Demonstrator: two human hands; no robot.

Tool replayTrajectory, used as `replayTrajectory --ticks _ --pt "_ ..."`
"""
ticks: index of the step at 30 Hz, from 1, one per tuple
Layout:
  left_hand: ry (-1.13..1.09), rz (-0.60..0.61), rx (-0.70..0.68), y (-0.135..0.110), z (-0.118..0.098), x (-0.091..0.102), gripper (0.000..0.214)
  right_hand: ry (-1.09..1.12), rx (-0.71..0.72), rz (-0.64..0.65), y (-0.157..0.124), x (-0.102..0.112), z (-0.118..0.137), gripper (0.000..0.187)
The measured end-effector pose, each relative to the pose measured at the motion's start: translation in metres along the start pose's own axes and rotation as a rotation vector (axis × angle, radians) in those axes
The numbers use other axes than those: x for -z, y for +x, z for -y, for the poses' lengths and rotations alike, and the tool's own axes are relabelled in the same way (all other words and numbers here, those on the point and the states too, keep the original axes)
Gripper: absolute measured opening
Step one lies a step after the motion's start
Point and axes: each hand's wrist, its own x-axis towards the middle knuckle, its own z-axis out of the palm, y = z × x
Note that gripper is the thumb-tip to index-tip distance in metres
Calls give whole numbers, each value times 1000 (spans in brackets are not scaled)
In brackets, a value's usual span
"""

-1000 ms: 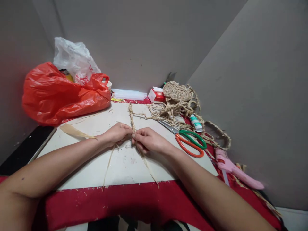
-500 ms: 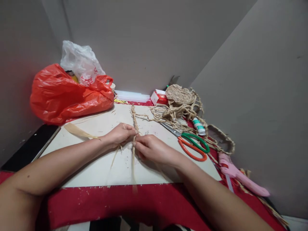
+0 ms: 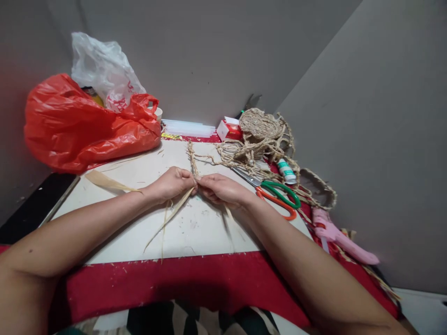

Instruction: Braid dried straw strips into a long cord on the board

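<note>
Head view: the left hand is held with the fingers curled and the tips pressed together, and the lower end of a plant-fibre braid is pinched by it. The right hand is also closed at the tips, and the same end is gripped by its thumb and finger. The fingertips of both hands are almost touching. The braid is laid on the middle of a white board, pointing away from the person. One loose strand is let down from the hands toward the near left; another is seen below the right hand.

The near edge of the board is bordered by red cloth, and between this edge and the hands much free surface is left.

At the left, a dry leaf strip is placed with its tip close to the left wrist; whether it is touched cannot be told. Behind it, a red bag is standing. At the right, scissors are laid near the right forearm, by which the orange handle is partly covered. The far right side is occupied by coiled rope, a small bottle and a pink glue gun.
</note>
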Motion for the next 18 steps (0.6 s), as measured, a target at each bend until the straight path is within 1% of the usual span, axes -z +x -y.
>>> replayTrajectory --ticks 2,3,6,8,10,12,15,17,18 --pt "86 30 -79 2 2 1 19 -26 -41 33 1 6 0 38" --pt "139 25 -107 3 3 1 18 -10 -68 59 1 9 0 38" --pt "313 -46 -157 6 7 1 18 155 -120 161 2 14 -3 37" --pt "379 -86 -176 5 7 0 19 294 -145 210 2 13 -5 33" --pt "361 -94 -165 4 5 0 19 387 -169 189 2 10 -7 28" --pt "325 -82 -127 1 1 -1 17 436 -177 138 2 5 -8 23" --pt "315 -86 -41 -3 -7 -1 16 453 -186 66 0 -3 -6 20" --pt "288 -96 -27 -4 -11 -1 18 456 -180 22 -1 -6 -5 19" --pt "238 -108 -18 -4 -12 0 20 454 -171 4 -1 -7 -5 19"
